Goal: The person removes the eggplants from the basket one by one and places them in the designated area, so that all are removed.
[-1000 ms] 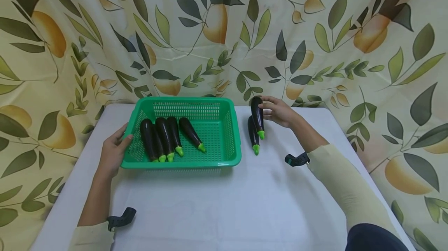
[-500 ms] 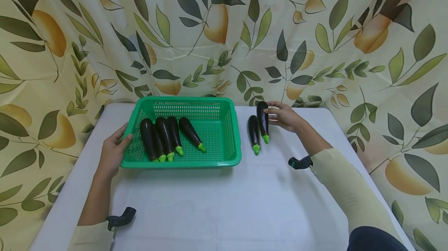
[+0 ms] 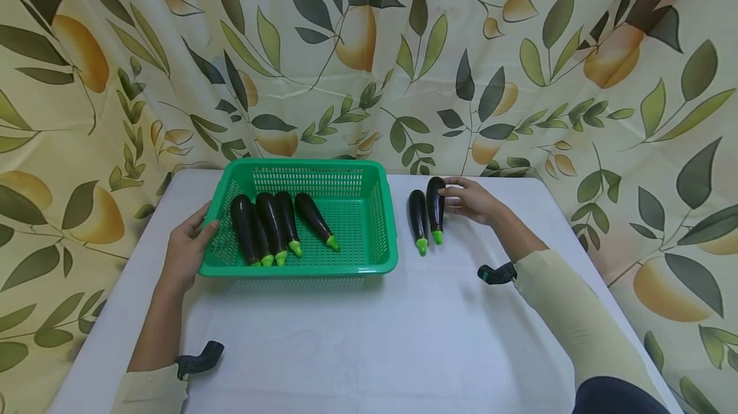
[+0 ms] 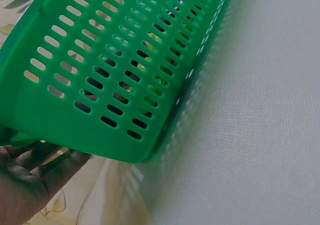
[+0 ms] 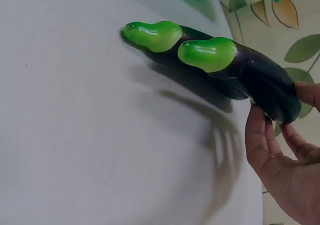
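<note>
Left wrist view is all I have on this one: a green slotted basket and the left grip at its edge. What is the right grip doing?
Observer: The right grip pinches one eggplant.
Operator: Anything beside it?
Observer: A second eggplant lies on the white table, between the held one and the green basket.
Operator: How many are inside the basket?
Observer: Five eggplants show in the head view: four bunched at the left, and a lone one toward the middle.

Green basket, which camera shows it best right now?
The head view: it shows nearly the whole green basket from above, with eggplants inside. The left wrist view shows only part of its slotted outside, close up, with the left hand holding it; the right wrist view catches just its edge.
</note>
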A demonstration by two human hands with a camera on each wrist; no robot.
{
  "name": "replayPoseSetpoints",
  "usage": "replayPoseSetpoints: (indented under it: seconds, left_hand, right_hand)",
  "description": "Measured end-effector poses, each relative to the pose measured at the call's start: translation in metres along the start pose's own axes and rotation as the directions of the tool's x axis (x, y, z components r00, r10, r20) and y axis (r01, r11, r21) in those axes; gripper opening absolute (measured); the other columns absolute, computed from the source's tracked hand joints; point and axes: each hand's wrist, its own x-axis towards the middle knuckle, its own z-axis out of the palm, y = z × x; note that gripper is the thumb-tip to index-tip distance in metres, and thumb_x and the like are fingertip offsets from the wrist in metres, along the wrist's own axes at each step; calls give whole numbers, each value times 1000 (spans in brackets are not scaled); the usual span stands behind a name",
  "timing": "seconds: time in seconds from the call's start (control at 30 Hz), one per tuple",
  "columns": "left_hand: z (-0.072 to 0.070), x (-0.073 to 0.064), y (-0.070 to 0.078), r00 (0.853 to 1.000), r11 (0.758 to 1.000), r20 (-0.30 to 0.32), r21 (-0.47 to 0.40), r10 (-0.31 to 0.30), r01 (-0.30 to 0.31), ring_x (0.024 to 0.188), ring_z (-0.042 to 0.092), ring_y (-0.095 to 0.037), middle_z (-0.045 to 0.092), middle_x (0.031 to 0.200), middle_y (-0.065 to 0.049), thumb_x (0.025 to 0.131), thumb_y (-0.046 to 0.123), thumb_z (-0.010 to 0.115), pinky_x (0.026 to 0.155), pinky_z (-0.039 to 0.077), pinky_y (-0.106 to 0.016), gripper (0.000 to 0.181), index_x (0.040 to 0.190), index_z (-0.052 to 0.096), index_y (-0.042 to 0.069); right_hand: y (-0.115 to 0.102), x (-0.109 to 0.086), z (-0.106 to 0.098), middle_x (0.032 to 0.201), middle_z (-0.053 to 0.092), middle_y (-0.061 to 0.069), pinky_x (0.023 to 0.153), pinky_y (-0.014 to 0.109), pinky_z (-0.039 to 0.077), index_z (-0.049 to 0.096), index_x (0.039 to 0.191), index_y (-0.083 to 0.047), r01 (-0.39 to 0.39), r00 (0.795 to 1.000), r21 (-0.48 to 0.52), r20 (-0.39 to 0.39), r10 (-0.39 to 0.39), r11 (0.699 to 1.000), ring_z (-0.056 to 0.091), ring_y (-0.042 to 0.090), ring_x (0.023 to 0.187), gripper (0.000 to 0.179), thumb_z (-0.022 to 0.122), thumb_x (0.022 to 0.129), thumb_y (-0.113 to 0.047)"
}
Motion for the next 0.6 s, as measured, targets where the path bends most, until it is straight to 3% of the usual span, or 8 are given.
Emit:
replayPoseSetpoints:
  seconds: [0.33,0.6]
  left_hand:
    - [0,0,-1,1000,1000,-3,-1,-8,8,111,59,-6,45,158,-25,113,28,52,80,52,-13,58,164,34,9]
    - [-1,3,-4,1000,1000,-6,7,-14,14,118,58,-15,44,159,-22,113,28,52,80,52,-13,57,164,34,10]
  right_hand:
    - [13,0,-4,160,30,33,113,47,43,21,161,5,0,1000,-73,26,2,997,55,30,124,64,56,108,-9]
    - [18,2,-2,151,41,30,111,46,45,23,160,6,-12,1000,-121,17,14,993,62,20,109,65,58,107,-11]
